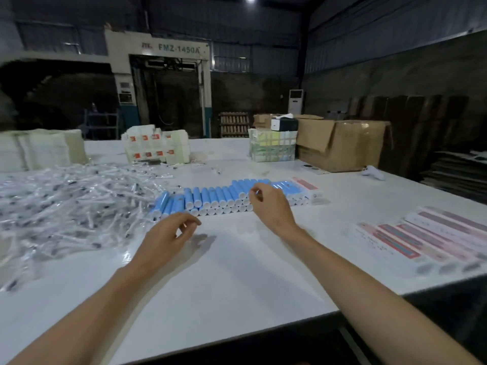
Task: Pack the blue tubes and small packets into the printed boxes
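Observation:
Several blue tubes [218, 197] with white caps lie stacked in a long row across the middle of the white table [237, 272]. A big heap of small clear packets [71, 204] covers the table's left side. Flat printed boxes [421, 238], pink and white, lie fanned at the right edge, and one more printed box [308, 187] lies at the row's right end. My left hand [168, 235] hovers just in front of the tubes' left end, fingers loosely curled and holding nothing. My right hand [268, 204] is over the row's right part, fingers bent, nothing visible in it.
White bundles [155, 146] and wrapped stacks [39, 148] stand at the back left. A taped bundle [272, 144] and an open cardboard carton [342, 143] stand at the back right. The table's front edge runs diagonally at the lower right, with dark floor beyond.

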Demonstrator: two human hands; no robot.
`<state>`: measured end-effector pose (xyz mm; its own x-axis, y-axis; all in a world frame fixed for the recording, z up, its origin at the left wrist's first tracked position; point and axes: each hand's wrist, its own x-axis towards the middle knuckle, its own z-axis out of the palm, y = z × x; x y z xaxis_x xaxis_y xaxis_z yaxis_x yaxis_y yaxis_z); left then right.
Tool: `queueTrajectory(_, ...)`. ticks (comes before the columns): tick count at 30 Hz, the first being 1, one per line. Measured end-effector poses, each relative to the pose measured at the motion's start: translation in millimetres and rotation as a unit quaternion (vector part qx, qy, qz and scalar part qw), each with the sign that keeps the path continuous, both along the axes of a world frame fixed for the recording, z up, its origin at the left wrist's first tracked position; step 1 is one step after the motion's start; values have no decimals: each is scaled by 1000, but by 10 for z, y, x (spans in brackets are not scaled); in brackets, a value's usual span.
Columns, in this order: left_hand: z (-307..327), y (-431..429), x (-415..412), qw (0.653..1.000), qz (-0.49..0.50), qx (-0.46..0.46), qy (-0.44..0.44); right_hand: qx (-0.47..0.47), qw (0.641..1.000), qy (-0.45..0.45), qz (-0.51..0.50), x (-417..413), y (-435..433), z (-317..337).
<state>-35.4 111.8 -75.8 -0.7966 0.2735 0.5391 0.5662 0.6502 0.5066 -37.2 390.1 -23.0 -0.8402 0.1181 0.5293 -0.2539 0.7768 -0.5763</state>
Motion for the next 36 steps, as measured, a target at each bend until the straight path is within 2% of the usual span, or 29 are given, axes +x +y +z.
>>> queueTrajectory(3, 42, -33, 48, 998, 58, -21, -2, -48, 996, -18, 72, -173, -767, -139)
queueTrajectory(7, 82, -85, 41, 987, 153, -39, -27, -147, 982, -63, 105, -335, -1349, -396)
queueTrajectory(10, 92, -115, 50, 980, 184, -66, -30, -206, 966, -91, 130, -421, -1442, -572)
queueTrajectory(15, 289, -198, 67, 966, 200, -160, -24, -229, 958, -89, 147, -531, -1350, -673)
queueTrajectory(18, 457, -460, 155, 953, 242, -180, -7, -234, 953, -95, 168, -555, -1362, -714)
queueTrajectory(20, 547, -751, 262, 931, 295, -214, 3, -242, 947, -104, 184, -559, -1368, -722)
queueTrajectory(22, 614, -1100, 374, 894, 371, -252, 6, -246, 944, -105, 195, -553, -1365, -717)
queueTrajectory(26, 721, -1752, 601, 788, 536, -301, -28, -250, 942, -98, 201, -535, -1346, -703)
queueTrajectory(28, 732, -2008, 704, 748, 573, -325, -79, -253, 941, -96, 202, -516, -1342, -702)
queueTrajectory(31, 679, -2276, 802, 723, 569, -366, -137, -256, 940, -93, 205, -485, -1340, -686)
queueTrajectory(34, 648, -2366, 817, 713, 560, -409, -106, -254, 941, -93, 205, -457, -1329, -671)
queueTrajectory(36, 648, -2361, 824, 718, 550, -419, -78, -253, 941, -95, 206, -437, -1321, -664)
